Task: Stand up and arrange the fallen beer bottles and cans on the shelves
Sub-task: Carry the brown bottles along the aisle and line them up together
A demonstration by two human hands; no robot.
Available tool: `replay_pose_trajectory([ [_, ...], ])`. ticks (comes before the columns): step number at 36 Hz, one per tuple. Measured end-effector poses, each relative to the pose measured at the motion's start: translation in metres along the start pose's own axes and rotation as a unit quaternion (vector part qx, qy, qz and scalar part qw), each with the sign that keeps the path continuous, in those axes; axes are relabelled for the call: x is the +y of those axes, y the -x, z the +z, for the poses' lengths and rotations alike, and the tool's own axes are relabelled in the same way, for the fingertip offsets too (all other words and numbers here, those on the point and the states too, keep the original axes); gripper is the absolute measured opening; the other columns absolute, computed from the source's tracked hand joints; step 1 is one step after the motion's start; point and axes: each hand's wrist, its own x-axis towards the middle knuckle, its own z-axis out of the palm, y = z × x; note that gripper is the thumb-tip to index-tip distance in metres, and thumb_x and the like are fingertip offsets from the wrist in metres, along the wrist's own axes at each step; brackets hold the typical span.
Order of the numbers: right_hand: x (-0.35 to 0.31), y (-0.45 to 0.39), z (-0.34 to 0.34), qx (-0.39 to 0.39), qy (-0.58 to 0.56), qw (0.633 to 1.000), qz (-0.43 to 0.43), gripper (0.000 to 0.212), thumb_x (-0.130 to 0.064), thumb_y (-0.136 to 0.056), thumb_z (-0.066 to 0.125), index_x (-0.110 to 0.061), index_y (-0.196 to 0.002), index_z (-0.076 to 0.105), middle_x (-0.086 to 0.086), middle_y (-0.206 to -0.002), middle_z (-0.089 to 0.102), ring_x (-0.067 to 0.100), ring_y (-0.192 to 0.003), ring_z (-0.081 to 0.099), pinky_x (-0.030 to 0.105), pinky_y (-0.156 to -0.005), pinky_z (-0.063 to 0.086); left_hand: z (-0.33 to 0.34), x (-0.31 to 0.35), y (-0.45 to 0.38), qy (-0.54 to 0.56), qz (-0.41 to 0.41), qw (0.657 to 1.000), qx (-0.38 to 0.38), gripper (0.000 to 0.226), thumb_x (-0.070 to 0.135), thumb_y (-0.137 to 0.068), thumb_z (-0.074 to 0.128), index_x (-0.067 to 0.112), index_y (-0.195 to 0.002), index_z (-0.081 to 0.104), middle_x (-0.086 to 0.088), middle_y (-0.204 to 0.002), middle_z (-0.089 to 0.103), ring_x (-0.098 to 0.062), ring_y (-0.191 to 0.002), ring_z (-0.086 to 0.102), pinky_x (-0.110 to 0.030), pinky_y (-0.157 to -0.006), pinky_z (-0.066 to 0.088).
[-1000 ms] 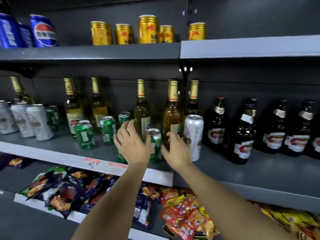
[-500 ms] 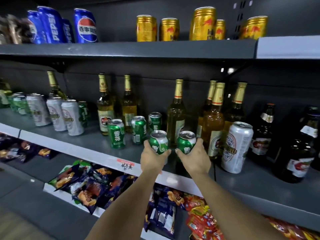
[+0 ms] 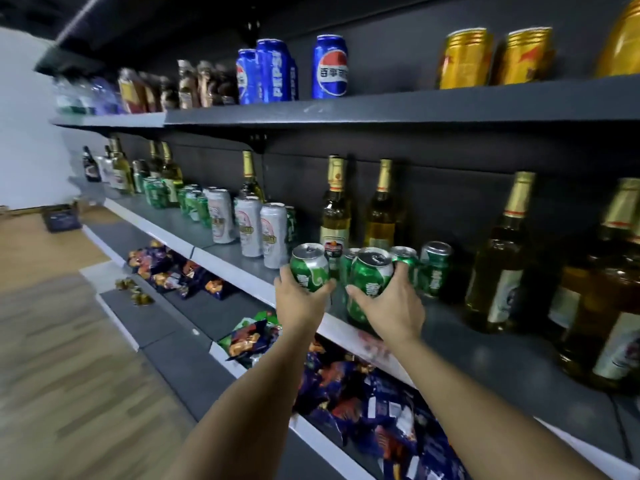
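My left hand [image 3: 302, 298] grips a green beer can [image 3: 309, 267], held upright just above the front edge of the middle shelf [image 3: 242, 271]. My right hand [image 3: 389, 308] grips a second green beer can [image 3: 370, 275], tilted slightly towards me, right beside the first. Behind them stand more green cans [image 3: 434, 268], upright on the shelf. Tall white beer cans [image 3: 273, 233] stand to the left. Upright gold-capped beer bottles [image 3: 335, 209] line the back.
Blue Pepsi cans [image 3: 329, 65] and gold cans [image 3: 464, 58] stand on the top shelf. Snack bags [image 3: 180, 271] fill the lower shelf. More green cans [image 3: 156, 192] and bottles run along the shelf to the far left. Wooden floor [image 3: 52, 341] lies at left.
Both hands closed on a green can each and lifted them off the shelf. My view has swung left along the shelf, so the cans travel left with me.
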Motion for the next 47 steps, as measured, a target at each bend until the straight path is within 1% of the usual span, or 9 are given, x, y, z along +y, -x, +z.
replay_pose_trajectory([
  [3,-0.036,-0.006,0.038,-0.011,-0.011,1.000,-0.005,0.088,-0.063,-0.071,0.073,-0.017,-0.134,0.032,0.007,-0.127,0.060,0.030,-0.112,0.060,0.036,-0.079,0.047,-0.027,-0.017,-0.035,-0.014,-0.001,1.000,0.013,0.063,0.036,-0.074,0.081,0.015,-0.123,0.049,-0.006,-0.117,0.044,-0.025,-0.096,0.054,-0.029,-0.075,0.040],
  [11,-0.103,-0.030,0.132,-0.037,-0.019,0.999,0.026,0.096,-0.057,-0.076,0.072,-0.014,-0.145,0.022,0.006,-0.139,0.053,0.027,-0.121,0.055,0.034,-0.083,0.048,-0.071,-0.059,-0.130,-0.038,-0.002,0.999,0.000,0.062,0.035,-0.075,0.081,0.015,-0.125,0.049,-0.008,-0.114,0.044,-0.023,-0.092,0.046,-0.029,-0.075,0.036],
  [19,-0.103,-0.065,0.174,-0.035,-0.002,0.997,0.070,0.075,-0.049,-0.074,0.078,-0.015,-0.124,0.034,0.006,-0.124,0.061,0.030,-0.110,0.061,0.032,-0.071,0.043,-0.053,-0.085,-0.196,-0.060,-0.002,0.998,-0.017,0.074,0.046,-0.072,0.080,0.018,-0.132,0.045,-0.006,-0.118,0.045,-0.029,-0.109,0.052,-0.042,-0.086,0.050],
  [26,-0.110,-0.090,0.192,-0.016,0.089,0.995,-0.040,0.075,-0.064,-0.067,0.074,-0.022,-0.117,0.037,0.000,-0.118,0.061,0.023,-0.106,0.060,0.032,-0.071,0.046,-0.045,-0.094,-0.234,-0.021,-0.012,1.000,-0.007,0.066,0.040,-0.071,0.081,0.020,-0.126,0.051,-0.002,-0.113,0.046,-0.027,-0.106,0.055,-0.032,-0.082,0.044],
  [30,-0.143,-0.091,0.216,-0.037,0.051,0.993,-0.095,0.077,-0.066,-0.067,0.072,-0.024,-0.122,0.037,-0.002,-0.120,0.059,0.020,-0.107,0.060,0.032,-0.075,0.048,-0.059,-0.102,-0.262,-0.027,-0.017,0.999,0.012,0.059,0.037,-0.074,0.077,0.020,-0.124,0.051,-0.003,-0.111,0.045,-0.026,-0.104,0.055,-0.032,-0.079,0.043],
  [34,-0.189,-0.087,0.251,-0.065,0.029,0.990,-0.125,0.079,-0.063,-0.071,0.070,-0.021,-0.129,0.035,0.001,-0.127,0.057,0.023,-0.114,0.056,0.034,-0.082,0.046,-0.090,-0.118,-0.292,-0.045,-0.031,0.998,0.026,0.050,0.028,-0.074,0.073,0.017,-0.118,0.052,-0.004,-0.109,0.045,-0.027,-0.097,0.055,-0.035,-0.077,0.045],
  [37,-0.221,-0.088,0.282,-0.062,0.007,0.991,-0.122,0.082,-0.062,-0.073,0.069,-0.018,-0.133,0.035,0.003,-0.130,0.056,0.025,-0.115,0.056,0.033,-0.082,0.044,-0.122,-0.135,-0.316,-0.040,-0.046,0.997,0.054,0.054,0.036,-0.070,0.077,0.021,-0.115,0.052,0.000,-0.104,0.045,-0.026,-0.096,0.057,-0.040,-0.083,0.049],
  [41,-0.265,-0.091,0.331,-0.066,0.003,0.992,-0.106,0.087,-0.064,-0.078,0.064,-0.014,-0.141,0.029,0.005,-0.138,0.050,0.026,-0.121,0.053,0.032,-0.083,0.044,-0.175,-0.163,-0.358,-0.044,-0.051,0.995,0.078,0.058,0.040,-0.069,0.080,0.021,-0.117,0.052,-0.004,-0.108,0.048,-0.026,-0.096,0.054,-0.035,-0.078,0.046],
  [47,-0.337,-0.097,0.420,-0.034,-0.023,0.995,-0.086,0.083,-0.061,-0.078,0.067,-0.014,-0.137,0.033,0.004,-0.133,0.054,0.023,-0.118,0.055,0.030,-0.076,0.042,-0.249,-0.220,-0.441,-0.049,-0.034,0.995,0.082,0.068,0.047,-0.056,0.082,0.025,-0.114,0.055,-0.005,-0.111,0.060,-0.025,-0.095,0.062,-0.042,-0.082,0.054],
])
